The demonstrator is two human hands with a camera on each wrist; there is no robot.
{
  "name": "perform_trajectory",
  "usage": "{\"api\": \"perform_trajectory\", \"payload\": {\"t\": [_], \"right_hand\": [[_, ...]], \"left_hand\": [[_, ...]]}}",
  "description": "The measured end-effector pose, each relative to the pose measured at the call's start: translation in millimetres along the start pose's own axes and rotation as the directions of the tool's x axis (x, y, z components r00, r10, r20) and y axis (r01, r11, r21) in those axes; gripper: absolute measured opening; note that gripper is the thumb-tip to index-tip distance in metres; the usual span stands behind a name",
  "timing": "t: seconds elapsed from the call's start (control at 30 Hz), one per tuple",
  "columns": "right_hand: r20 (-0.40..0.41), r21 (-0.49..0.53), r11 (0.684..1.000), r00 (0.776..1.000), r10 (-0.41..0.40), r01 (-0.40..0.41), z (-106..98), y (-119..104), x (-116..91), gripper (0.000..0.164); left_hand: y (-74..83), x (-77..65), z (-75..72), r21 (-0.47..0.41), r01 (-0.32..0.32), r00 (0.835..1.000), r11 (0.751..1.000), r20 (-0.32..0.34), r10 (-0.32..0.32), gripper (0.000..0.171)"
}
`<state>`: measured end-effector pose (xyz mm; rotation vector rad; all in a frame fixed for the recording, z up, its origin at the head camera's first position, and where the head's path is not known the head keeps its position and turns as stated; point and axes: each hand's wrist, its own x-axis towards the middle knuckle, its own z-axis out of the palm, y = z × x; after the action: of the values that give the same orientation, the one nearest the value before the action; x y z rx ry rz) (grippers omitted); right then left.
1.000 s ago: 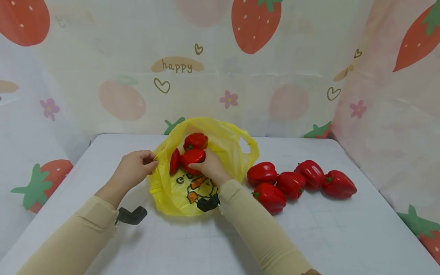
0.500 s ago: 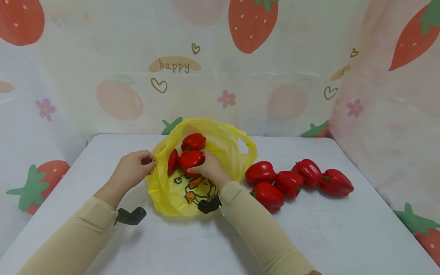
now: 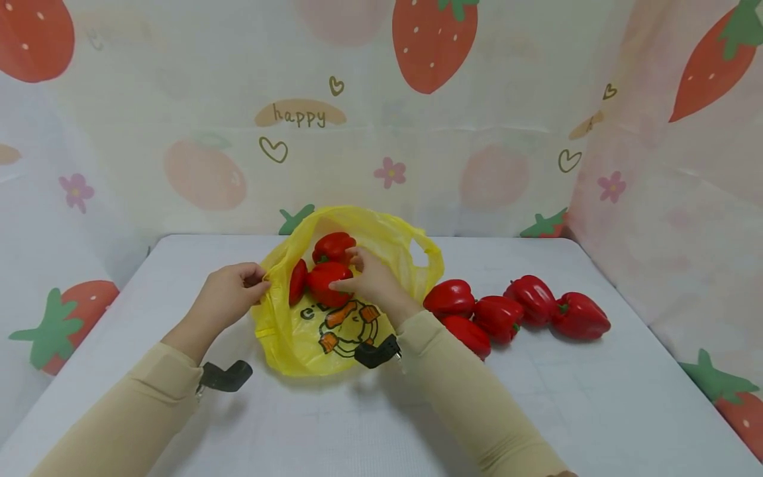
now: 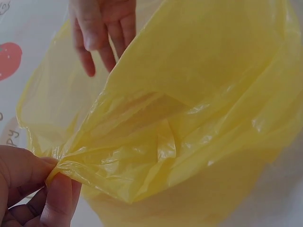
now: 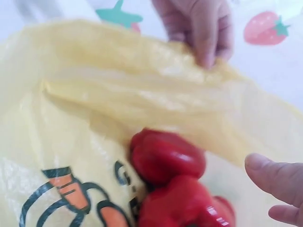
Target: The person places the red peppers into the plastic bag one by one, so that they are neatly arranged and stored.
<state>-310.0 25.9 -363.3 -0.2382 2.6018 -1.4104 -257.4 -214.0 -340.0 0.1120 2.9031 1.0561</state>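
My left hand (image 3: 229,295) pinches the thin bag (image 3: 275,324); my right hand (image 3: 377,285) is loose beside a pepper (image 3: 324,281), probably slippery, best gripped around its sides.

A white table (image 3: 596,411) stands before pale strawberry-print walls (image 3: 334,149) (perhaps fabric, faintly creased).

Cartoon-print yellow plastic bag (image 3: 384,242) lies mouth open, rim pinched by left hand (image 3: 232,291), three shiny red bell peppers (image 3: 328,281) inside, clustered between that pinch and right hand (image 3: 377,281), leftmost partly hidden.
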Motion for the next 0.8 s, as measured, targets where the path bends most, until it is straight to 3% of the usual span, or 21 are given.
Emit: {"api": "perform_trajectory", "payload": {"t": [0.4, 0.63, 0.8], "right_hand": [[0.052, 0.095, 0.992, 0.995, -0.085, 0.08, -36.1, -11.8, -25.2, 0.065], [0.071, 0.12, 0.98, 0.983, -0.169, 0.16, -69.3, -9.3, -44.0, 0.063], [0.084, 0.108, 0.979, 0.98, -0.181, 0.172, -94.7, -3.2, -57.8, 0.064]], "left_hand": [[-1.3, -0.7, 0.0, 0.006, 0.008, 1.0, 1.0, -0.004, -0.008, 0.019], [-2.2, -0.5, 0.2, 0.003, -0.004, 1.0, 1.0, -0.013, 0.004, 0.019], [-1.7, -1.4, -0.3, 0.001, 0.004, 1.0, 1.0, -0.014, -0.004, 0.018]]}}
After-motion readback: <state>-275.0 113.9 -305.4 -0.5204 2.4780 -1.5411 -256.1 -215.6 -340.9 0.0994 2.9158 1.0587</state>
